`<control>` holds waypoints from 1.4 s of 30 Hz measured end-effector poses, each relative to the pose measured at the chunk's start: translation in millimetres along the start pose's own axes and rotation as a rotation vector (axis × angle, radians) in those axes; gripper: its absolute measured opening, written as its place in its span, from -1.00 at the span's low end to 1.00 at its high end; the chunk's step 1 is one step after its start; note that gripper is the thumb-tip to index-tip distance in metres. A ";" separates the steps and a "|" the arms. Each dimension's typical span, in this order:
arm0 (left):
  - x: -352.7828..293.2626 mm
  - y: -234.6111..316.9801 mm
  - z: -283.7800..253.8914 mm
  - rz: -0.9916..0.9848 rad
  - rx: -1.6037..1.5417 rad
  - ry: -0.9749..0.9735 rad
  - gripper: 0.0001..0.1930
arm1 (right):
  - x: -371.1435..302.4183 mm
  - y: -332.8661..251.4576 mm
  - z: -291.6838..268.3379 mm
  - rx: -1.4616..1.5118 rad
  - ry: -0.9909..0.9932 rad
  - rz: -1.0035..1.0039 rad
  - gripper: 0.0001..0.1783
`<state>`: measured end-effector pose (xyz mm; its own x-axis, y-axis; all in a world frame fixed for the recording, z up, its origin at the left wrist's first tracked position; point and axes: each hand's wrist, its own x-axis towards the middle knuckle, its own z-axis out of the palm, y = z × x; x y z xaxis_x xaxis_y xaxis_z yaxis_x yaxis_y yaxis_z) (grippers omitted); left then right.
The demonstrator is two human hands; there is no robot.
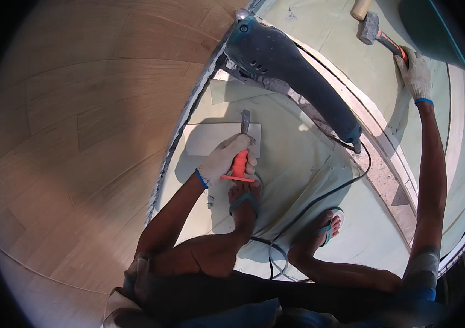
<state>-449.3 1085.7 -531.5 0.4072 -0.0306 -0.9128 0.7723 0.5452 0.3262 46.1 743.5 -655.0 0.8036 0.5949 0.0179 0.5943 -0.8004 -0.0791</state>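
Note:
My left hand [224, 156], in a pale knit work glove with a blue cuff, is closed round a cold chisel. The chisel's orange grip [240, 163] ends in a flat orange guard near my foot, and its grey steel blade [245, 121] points away from me, over a white rectangular piece [205, 141]. Far to the right, my gloved right hand [415, 75] is wrapped round the lower handle of a club hammer [371, 28]. The hammer's grey head is toward the far left of that hand, and its handle is dark with orange.
A dark power tool [298, 76] lies across the middle, trailing a black cable [325, 194] toward my sandalled feet [243, 199]. Wood-look flooring [79, 120] fills the left, ending at a rough edge. A teal tub [434, 27] and a wooden handle [360, 9] are at far right.

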 end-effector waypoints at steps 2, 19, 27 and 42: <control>-4.0 6.1 -2.0 0.058 -0.058 0.017 -0.53 | 7.6 -15.1 -23.7 -0.084 -0.175 -0.008 -0.49; 32.5 47.3 -2.2 0.490 -0.599 -0.458 -0.67 | -154.2 -63.7 -234.7 1.309 -0.003 0.372 -0.60; 27.3 56.6 7.9 0.689 -0.633 -0.368 -0.78 | -207.3 -187.9 -264.6 1.530 0.100 0.165 -0.30; 41.6 52.7 18.4 0.588 -0.806 -0.617 -0.67 | -284.4 -374.8 -130.5 1.691 -0.052 0.393 -0.48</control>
<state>-382.7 1097.7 -547.8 0.9368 0.1225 -0.3278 -0.0555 0.9769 0.2064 -401.0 864.6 -500.3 0.8580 0.4283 -0.2835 -0.3356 0.0496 -0.9407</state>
